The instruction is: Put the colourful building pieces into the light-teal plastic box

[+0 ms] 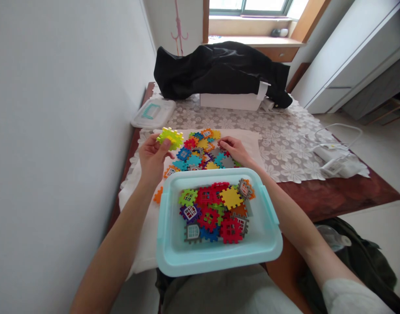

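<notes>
My left hand (154,157) is raised at the left of the pile, pinching yellow-green interlocking block tiles (170,138) with notched edges between thumb and fingers. Whether it is two tiles or more I cannot make out. My right hand (234,149) reaches to the right side of a pile of colorful interlocking tiles (195,160), its fingers loosely bent over the pieces with nothing visible in them. Nearer to me, a light blue plastic bin (265,244) stands between my forearms. Inside it lie several red, yellow, green, purple, blue and grey tiles (209,218), some with window inserts.
The pile lies on a white cloth (143,226) over a lace tablecloth (286,152). A clear lid (153,114) with a teal handle lies at the back left, by the wall. Black fabric (219,69) covers a white box (229,101) behind. A white cabled device (337,159) sits right.
</notes>
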`<state>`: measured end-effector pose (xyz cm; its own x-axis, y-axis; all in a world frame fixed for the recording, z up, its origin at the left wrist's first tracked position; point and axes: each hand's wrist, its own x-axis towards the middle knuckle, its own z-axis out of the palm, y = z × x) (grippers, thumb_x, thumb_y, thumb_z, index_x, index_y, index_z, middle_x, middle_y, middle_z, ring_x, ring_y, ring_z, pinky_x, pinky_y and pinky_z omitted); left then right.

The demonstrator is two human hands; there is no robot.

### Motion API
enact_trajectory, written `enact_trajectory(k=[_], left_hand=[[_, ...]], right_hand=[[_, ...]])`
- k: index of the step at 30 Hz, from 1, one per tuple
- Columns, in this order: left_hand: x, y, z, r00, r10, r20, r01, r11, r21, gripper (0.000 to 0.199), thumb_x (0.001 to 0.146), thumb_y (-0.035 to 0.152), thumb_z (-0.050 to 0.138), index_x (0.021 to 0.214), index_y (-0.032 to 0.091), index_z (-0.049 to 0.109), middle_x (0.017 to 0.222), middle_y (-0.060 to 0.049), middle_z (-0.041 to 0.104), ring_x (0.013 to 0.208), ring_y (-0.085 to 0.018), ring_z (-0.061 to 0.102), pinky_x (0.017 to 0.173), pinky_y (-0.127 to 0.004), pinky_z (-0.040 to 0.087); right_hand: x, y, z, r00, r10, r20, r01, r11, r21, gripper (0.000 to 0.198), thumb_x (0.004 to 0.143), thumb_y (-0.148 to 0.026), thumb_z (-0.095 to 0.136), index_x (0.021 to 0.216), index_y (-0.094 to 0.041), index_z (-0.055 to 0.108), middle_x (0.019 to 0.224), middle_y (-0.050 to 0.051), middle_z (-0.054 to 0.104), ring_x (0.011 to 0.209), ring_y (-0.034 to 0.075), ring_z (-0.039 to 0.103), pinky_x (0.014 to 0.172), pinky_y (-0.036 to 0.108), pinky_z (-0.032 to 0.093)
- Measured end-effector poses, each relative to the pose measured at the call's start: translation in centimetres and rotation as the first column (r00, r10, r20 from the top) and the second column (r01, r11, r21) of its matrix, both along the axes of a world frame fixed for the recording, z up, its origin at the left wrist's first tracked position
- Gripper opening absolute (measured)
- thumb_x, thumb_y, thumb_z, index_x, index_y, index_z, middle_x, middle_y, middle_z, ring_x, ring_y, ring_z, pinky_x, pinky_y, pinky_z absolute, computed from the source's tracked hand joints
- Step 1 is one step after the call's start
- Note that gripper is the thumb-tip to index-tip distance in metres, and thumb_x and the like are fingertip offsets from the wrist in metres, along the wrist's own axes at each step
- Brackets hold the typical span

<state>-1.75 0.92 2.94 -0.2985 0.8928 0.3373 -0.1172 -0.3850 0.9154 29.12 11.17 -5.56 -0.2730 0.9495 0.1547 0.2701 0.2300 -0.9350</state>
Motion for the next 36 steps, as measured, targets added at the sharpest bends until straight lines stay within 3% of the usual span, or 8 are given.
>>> enact_trajectory(k=[6, 11, 13, 16, 20, 24, 32, 36], left_hand=[[0.8, -2.7, 2.4, 0.894, -0.445, -0.058, 0.442, 0.895, -0.06, 0.045, 0.076, 0.059, 0.104, 0.089, 0.021, 0.082, 0.091, -0.007, 0.084, 0.075, -0.021, 0.08, 0.064, -0.029, 0.065], [0.6, -2.9, 2.3, 0.706, -0.637, -0.309, 0.636, 0.763, -0.118, 0.048, 0.084, 0.073, 0.091, 0.097, 0.026, 0.093, 0.11, -0.014, 0.088, 0.137, -0.042, 0.075, 0.117, -0.059, 0.061], [0.4, -2.3, 1.6, 0.747, -0.577, -0.33, 0.586, 0.806, -0.085, 0.058, 0.091, 0.083, 0.078, 0.1, 0.027, 0.093, 0.119, -0.014, 0.088, 0.142, -0.042, 0.072, 0.129, -0.063, 0.051], [0.3, -1.1, -0.2, 0.871, -0.266, -0.412, 0.258, 0.963, -0.077, 0.059, 0.106, 0.076, 0.062, 0.107, 0.024, 0.09, 0.13, -0.014, 0.085, 0.135, -0.036, 0.075, 0.129, -0.057, 0.051], [-0.4, 0.3, -2.9, 0.63, -0.007, -0.776, -0.153, 0.979, -0.133, 0.061, 0.094, 0.062, 0.08, 0.135, 0.017, 0.082, 0.154, -0.02, 0.073, 0.149, -0.041, 0.064, 0.133, -0.06, 0.043], [-1.2, 0.8, -4.2, 0.458, -0.106, -0.883, -0.167, 0.965, -0.203, 0.052, 0.092, 0.055, 0.081, 0.129, 0.018, 0.084, 0.14, -0.019, 0.081, 0.137, -0.043, 0.07, 0.125, -0.059, 0.05], [-1.4, 0.9, -4.1, 0.632, -0.089, -0.77, -0.165, 0.955, -0.246, 0.041, 0.088, 0.05, 0.083, 0.117, 0.022, 0.086, 0.103, -0.011, 0.086, 0.091, -0.028, 0.077, 0.085, -0.039, 0.058], [-1.2, 0.7, -3.8, 0.618, -0.111, -0.779, -0.138, 0.959, -0.247, 0.044, 0.091, 0.056, 0.077, 0.119, 0.023, 0.086, 0.096, -0.01, 0.084, 0.08, -0.025, 0.072, 0.076, -0.036, 0.053]], right_hand=[[0.0, -0.1, 0.2, 1.0, 0.004, -0.002, -0.004, 1.0, 0.0, 0.038, 0.097, -0.065, 0.071, 0.103, -0.028, 0.077, 0.101, 0.005, 0.081, 0.097, 0.026, 0.074, 0.09, 0.04, 0.061], [0.0, -0.1, 0.3, 1.0, -0.013, 0.013, 0.013, 1.0, -0.006, 0.036, 0.098, -0.063, 0.071, 0.105, -0.029, 0.078, 0.101, 0.005, 0.082, 0.097, 0.026, 0.074, 0.091, 0.04, 0.062], [0.1, -0.1, 0.3, 0.999, -0.013, 0.033, 0.013, 1.0, -0.001, 0.035, 0.098, -0.062, 0.071, 0.106, -0.029, 0.078, 0.102, 0.005, 0.083, 0.097, 0.025, 0.074, 0.091, 0.04, 0.062], [0.1, -0.1, 0.4, 0.999, -0.014, 0.047, 0.013, 1.0, 0.015, 0.035, 0.099, -0.062, 0.07, 0.106, -0.029, 0.078, 0.104, 0.005, 0.083, 0.097, 0.025, 0.074, 0.091, 0.039, 0.061], [0.0, -0.2, 0.5, 0.999, -0.01, 0.044, 0.01, 1.0, 0.001, 0.035, 0.097, -0.063, 0.068, 0.105, -0.03, 0.077, 0.102, 0.005, 0.082, 0.096, 0.025, 0.073, 0.089, 0.039, 0.059], [-0.1, -0.4, 0.8, 0.999, -0.016, 0.045, 0.017, 1.0, -0.023, 0.039, 0.096, -0.068, 0.069, 0.104, -0.03, 0.077, 0.103, 0.005, 0.081, 0.098, 0.027, 0.072, 0.09, 0.04, 0.059], [0.0, -0.2, 0.8, 0.997, -0.022, 0.068, 0.021, 1.0, 0.014, 0.034, 0.099, -0.061, 0.07, 0.103, -0.029, 0.079, 0.103, 0.005, 0.082, 0.097, 0.026, 0.073, 0.091, 0.039, 0.061], [0.0, -0.2, 0.7, 0.998, -0.019, 0.064, 0.018, 1.0, 0.014, 0.033, 0.098, -0.059, 0.069, 0.104, -0.029, 0.078, 0.102, 0.005, 0.082, 0.096, 0.025, 0.072, 0.091, 0.038, 0.06]])
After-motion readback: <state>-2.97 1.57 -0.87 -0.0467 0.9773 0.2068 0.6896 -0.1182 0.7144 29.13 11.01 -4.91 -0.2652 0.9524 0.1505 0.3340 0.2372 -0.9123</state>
